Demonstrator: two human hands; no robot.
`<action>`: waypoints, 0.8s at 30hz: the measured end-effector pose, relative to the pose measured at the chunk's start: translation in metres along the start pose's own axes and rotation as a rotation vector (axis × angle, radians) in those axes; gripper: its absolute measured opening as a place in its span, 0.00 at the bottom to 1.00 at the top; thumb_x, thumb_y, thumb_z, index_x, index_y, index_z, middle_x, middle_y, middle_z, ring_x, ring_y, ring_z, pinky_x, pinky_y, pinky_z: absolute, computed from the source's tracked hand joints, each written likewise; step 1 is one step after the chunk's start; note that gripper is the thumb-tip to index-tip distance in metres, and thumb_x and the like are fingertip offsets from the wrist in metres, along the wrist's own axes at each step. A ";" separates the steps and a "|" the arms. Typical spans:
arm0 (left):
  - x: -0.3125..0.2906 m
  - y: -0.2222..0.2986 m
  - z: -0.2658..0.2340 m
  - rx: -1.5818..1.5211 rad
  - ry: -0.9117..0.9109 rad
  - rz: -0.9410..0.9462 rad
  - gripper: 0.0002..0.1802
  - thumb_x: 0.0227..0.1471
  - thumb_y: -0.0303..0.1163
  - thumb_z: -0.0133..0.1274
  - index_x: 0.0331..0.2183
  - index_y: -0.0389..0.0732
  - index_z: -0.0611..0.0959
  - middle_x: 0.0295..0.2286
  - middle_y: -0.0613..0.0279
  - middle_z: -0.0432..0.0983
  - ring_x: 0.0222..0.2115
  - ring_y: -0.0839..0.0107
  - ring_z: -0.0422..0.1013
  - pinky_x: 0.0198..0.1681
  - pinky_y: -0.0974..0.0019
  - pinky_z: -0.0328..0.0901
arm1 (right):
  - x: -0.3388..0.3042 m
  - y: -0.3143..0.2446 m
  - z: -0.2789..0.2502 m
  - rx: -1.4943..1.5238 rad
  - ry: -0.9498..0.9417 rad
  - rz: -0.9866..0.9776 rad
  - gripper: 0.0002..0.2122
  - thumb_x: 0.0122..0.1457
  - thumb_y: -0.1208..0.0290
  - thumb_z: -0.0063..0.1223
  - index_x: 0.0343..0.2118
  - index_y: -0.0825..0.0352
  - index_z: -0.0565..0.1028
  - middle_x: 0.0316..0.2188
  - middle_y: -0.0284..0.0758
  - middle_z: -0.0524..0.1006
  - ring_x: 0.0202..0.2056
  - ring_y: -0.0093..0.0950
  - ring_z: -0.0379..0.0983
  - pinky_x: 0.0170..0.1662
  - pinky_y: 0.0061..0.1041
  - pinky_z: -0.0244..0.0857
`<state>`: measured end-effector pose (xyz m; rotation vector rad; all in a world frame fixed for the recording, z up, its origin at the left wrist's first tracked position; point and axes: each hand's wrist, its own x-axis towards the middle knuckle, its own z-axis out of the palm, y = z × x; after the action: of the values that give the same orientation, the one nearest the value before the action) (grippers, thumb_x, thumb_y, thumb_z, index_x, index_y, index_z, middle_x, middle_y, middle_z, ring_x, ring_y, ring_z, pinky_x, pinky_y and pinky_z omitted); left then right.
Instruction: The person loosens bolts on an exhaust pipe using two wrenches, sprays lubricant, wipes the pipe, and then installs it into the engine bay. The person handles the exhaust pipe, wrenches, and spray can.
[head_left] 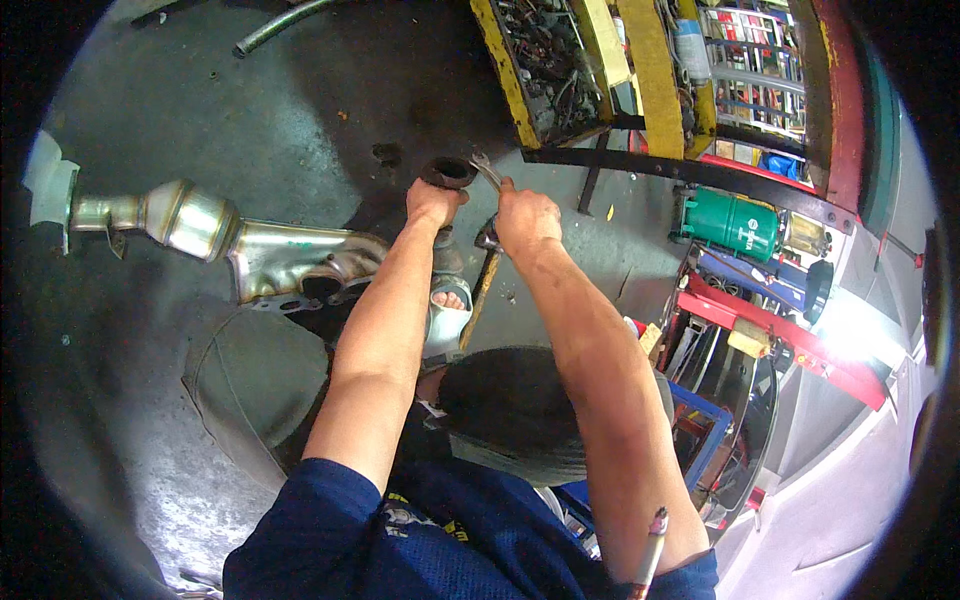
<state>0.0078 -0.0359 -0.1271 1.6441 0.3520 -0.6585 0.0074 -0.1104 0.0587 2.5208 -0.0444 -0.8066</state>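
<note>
My left hand is closed round a dark, rusty pipe end with a flange, its round opening facing up. In my right hand is a metal wrench, its head beside the flange's right edge; I cannot tell whether they touch. Below my hands, a hammer with a wooden handle stands tilted near my sandalled foot. Left of my left forearm lies a shiny exhaust manifold joined to a bulging catalytic converter.
A yellow-framed rack full of metal parts stands at the far right. Near it are a green cylinder and a red metal bar. A curved metal pipe lies on the floor at the far left. A cigarette shows low in the foreground.
</note>
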 end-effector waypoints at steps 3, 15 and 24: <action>0.001 -0.001 0.004 0.020 -0.012 0.019 0.28 0.36 0.42 0.71 0.43 0.45 0.87 0.43 0.50 0.83 0.47 0.53 0.78 0.50 0.57 0.72 | 0.003 0.003 0.005 -0.023 0.003 -0.011 0.23 0.60 0.74 0.48 0.60 0.64 0.72 0.35 0.46 0.84 0.39 0.45 0.83 0.43 0.43 0.76; -0.005 0.012 -0.001 -0.058 0.014 -0.096 0.28 0.36 0.39 0.70 0.43 0.42 0.87 0.42 0.49 0.84 0.47 0.54 0.78 0.50 0.57 0.72 | 0.016 0.014 0.011 -0.018 -0.018 -0.050 0.22 0.60 0.74 0.47 0.60 0.62 0.72 0.34 0.46 0.84 0.38 0.45 0.83 0.42 0.44 0.77; -0.003 0.005 0.004 -0.058 0.020 -0.029 0.25 0.37 0.40 0.69 0.42 0.46 0.88 0.39 0.51 0.85 0.44 0.54 0.79 0.50 0.57 0.72 | 0.018 0.016 0.019 0.014 -0.018 -0.056 0.24 0.59 0.74 0.48 0.61 0.60 0.72 0.34 0.45 0.84 0.38 0.45 0.83 0.42 0.44 0.77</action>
<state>0.0077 -0.0401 -0.1214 1.5938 0.4067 -0.6488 0.0135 -0.1366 0.0430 2.5377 0.0148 -0.8535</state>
